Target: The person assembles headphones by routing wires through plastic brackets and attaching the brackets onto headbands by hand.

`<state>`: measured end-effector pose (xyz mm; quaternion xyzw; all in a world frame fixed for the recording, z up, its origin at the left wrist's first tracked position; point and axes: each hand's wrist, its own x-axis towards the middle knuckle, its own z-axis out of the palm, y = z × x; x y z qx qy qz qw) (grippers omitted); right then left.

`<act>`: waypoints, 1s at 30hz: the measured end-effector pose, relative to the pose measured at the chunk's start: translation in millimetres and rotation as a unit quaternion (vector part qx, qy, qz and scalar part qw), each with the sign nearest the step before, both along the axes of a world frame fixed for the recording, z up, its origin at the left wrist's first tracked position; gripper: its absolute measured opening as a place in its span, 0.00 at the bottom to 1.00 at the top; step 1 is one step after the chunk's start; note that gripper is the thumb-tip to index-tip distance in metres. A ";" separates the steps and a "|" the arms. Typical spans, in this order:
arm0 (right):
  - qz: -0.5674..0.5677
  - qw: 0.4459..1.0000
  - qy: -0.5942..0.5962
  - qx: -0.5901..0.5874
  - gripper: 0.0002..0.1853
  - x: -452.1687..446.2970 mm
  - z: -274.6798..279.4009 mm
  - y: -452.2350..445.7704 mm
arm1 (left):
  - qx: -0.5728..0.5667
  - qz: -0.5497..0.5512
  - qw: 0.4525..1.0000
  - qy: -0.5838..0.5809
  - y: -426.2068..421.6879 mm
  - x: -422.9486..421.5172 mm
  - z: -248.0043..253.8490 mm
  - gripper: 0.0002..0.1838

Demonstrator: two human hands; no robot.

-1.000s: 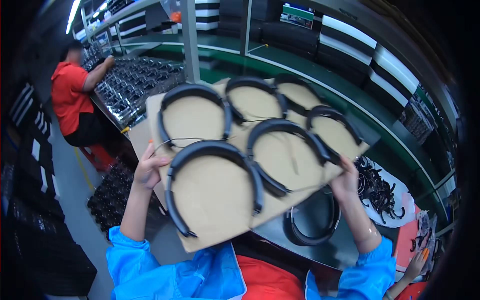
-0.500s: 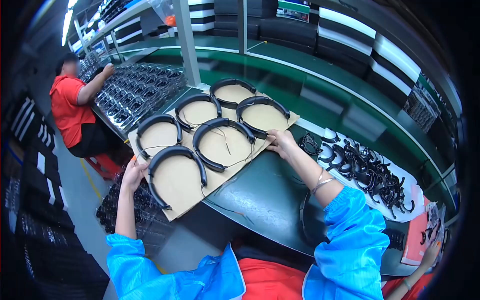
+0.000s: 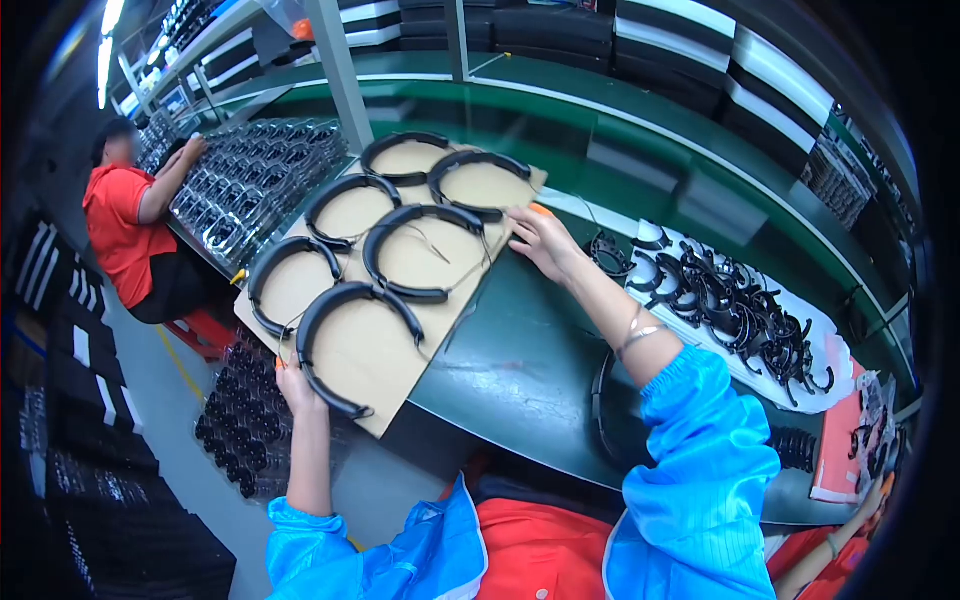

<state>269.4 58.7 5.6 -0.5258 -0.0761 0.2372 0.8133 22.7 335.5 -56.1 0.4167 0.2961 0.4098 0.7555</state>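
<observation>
A tan cardboard sheet [image 3: 365, 345] lies tilted over the left end of the green table, bearing several black headphone headbands [image 3: 424, 212] with thin wires. My left hand [image 3: 298, 388] grips the sheet's near-left edge, beside the nearest headband [image 3: 312, 330]; some of its fingers are hidden behind the sheet. At the right edge of the cardboard is my right hand [image 3: 543, 243], its fingers apart and the tips at the edge near the upper right headband [image 3: 482, 158]. Orange covers show on fingertips of both hands.
Black curved parts [image 3: 720, 300] lie heaped on a white sheet at right. Clear trays of parts [image 3: 255, 180] cover the far-left bench, where a co-worker in red [image 3: 130, 220] sits. Another person's hand [image 3: 875, 500] is at lower right. A metal post [image 3: 340, 75] rises behind the cardboard.
The cardboard with its headbands has shifted left and slightly up in view. My right hand's fingers have loosened and spread at the edge; my left hand appears further right beneath the nearest headband.
</observation>
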 end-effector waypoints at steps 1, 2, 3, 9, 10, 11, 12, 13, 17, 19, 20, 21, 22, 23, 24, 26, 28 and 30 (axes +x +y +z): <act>0.019 0.999 -0.012 -0.041 0.20 1.9 -0.8 2.1 | -0.015 0.029 0.999 -0.036 -3.1 5.7 -7.7 0.09; 0.037 0.996 -0.021 -0.083 0.21 -4.7 4.7 4.4 | -0.016 0.025 0.998 -0.055 -8.3 8.8 -8.4 0.09; 0.061 0.994 -0.036 -0.081 0.21 -17.2 15.8 4.1 | 0.003 0.041 0.998 -0.056 -14.9 13.4 -4.3 0.10; 0.058 0.989 -0.109 0.083 0.25 -121.9 112.7 -65.5 | 0.119 0.053 0.991 -0.021 -1.2 0.9 -0.4 0.08; 0.048 0.983 -0.119 0.132 0.28 -144.6 128.0 -82.8 | 0.235 0.099 0.965 -0.063 -6.8 -6.2 14.2 0.13; 0.039 0.975 -0.126 0.180 0.31 -168.7 140.2 -101.8 | 0.321 0.228 0.919 -0.017 -32.5 -5.8 34.7 0.19; 0.034 0.964 -0.135 0.226 0.35 -192.5 148.9 -119.6 | 0.383 0.246 0.890 -0.032 -67.5 -6.3 57.7 0.22; 0.016 0.953 -0.144 0.265 0.38 -215.3 153.8 -137.8 | 0.458 0.189 0.868 0.011 -98.6 -13.7 76.3 0.22; -0.047 0.874 -0.278 0.395 0.34 -304.4 141.7 -182.3 | 0.526 -0.197 0.826 0.040 -197.8 -17.4 81.7 0.23; -0.053 0.883 -0.270 0.380 0.34 -329.1 137.8 -177.0 | 0.463 -0.371 0.804 0.036 -228.0 3.6 75.8 0.23; 0.180 0.866 -0.272 0.379 0.33 -308.6 138.0 -197.9 | 0.444 -0.410 0.796 0.037 -244.3 14.0 72.8 0.22; 0.155 0.861 -0.301 0.380 0.32 -310.7 136.7 -194.7 | 0.456 -0.430 0.775 0.078 -254.5 24.8 69.1 0.22; 0.130 0.856 -0.330 0.377 0.32 -316.6 139.3 -191.8 | 0.471 -0.448 0.748 0.132 -264.9 32.6 67.0 0.24; 0.127 0.854 -0.334 0.378 0.32 -317.7 140.5 -199.1 | 0.534 -0.421 0.716 0.158 -275.5 39.1 71.0 0.23; 0.151 0.852 -0.378 0.329 0.31 -312.4 135.1 -202.9 | 0.595 -0.386 0.680 0.185 -277.0 47.9 69.9 0.23; 0.175 0.845 -0.422 0.277 0.30 -311.3 128.5 -215.2 | 0.639 -0.358 0.653 0.191 -290.4 56.8 68.8 0.22; 0.009 0.930 -0.329 0.164 0.25 -314.1 104.0 -224.9 | 0.682 -0.328 0.622 0.201 -301.8 65.6 66.8 0.21; -0.156 0.963 -0.216 0.043 0.23 -312.4 76.2 -227.9 | 0.659 -0.347 0.632 0.214 -306.0 72.2 67.7 0.19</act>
